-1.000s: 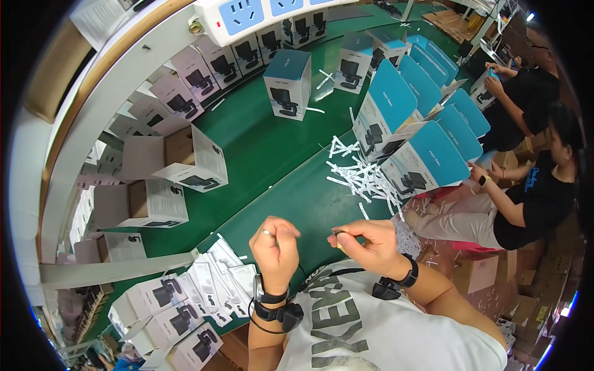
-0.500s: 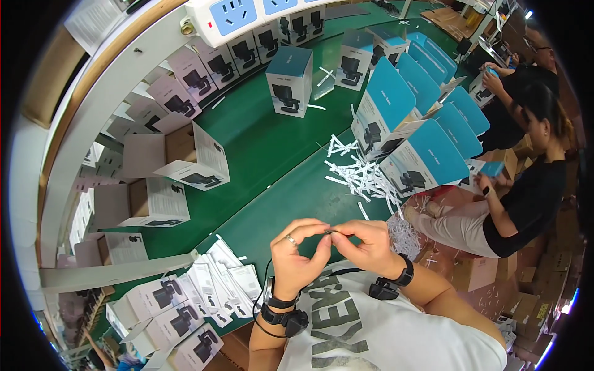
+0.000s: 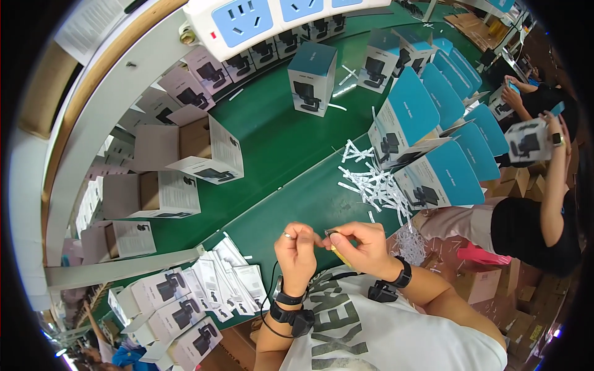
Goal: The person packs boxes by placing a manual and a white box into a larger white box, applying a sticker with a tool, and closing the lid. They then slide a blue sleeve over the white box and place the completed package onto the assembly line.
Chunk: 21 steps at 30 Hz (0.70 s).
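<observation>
My hands are close together in front of my shirt, over the near edge of the green table (image 3: pixel 272 204). My right hand (image 3: pixel 366 248) is closed on a small object with a dark tip (image 3: pixel 330 233) and a yellow part that shows below the fingers; its kind is not clear. Just left of it my left hand (image 3: pixel 296 252) has its fingers curled in, the fingertips nearly meeting the dark tip. Whatever the left fingers hold, if anything, is hidden. Black straps with small devices sit on both wrists.
Boxes with raised teal lids (image 3: pixel 455 170) stand at the right beside white paper strips (image 3: pixel 374 185). Left are opened boxes (image 3: pixel 210 151) and a leaflet pile (image 3: pixel 226 278). A closed box (image 3: pixel 311 80) stands further back. A power strip (image 3: pixel 247 25) hangs above. People work at the right.
My hands have drawn slightly apart, and the yellow part now shows under my right hand. My view has shifted a little. The nearest person at the right has raised a box.
</observation>
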Tool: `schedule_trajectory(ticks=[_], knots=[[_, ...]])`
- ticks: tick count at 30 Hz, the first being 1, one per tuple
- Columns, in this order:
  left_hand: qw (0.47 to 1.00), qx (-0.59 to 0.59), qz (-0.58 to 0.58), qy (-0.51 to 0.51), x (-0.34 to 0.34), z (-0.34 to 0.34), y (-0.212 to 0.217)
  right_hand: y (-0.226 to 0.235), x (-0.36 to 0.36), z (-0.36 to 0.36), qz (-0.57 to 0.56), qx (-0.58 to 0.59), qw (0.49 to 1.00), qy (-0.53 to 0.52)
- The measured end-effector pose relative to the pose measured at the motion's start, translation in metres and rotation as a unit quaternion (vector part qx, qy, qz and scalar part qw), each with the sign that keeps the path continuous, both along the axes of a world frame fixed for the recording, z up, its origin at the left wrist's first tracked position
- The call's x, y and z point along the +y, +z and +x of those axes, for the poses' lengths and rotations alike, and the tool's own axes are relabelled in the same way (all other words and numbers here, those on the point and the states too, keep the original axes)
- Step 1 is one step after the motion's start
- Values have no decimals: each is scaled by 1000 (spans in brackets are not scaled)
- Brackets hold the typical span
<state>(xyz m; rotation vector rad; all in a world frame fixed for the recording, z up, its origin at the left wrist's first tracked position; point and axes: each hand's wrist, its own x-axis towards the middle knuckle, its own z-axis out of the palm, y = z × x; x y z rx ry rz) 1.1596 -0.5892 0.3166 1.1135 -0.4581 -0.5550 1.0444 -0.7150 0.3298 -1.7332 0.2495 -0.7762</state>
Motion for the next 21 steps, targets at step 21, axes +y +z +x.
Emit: schedule_trajectory(ticks=[21], knots=[[622,-460,600,-204,38,456,-4,-155,-29,-35,138,211,967,-16]])
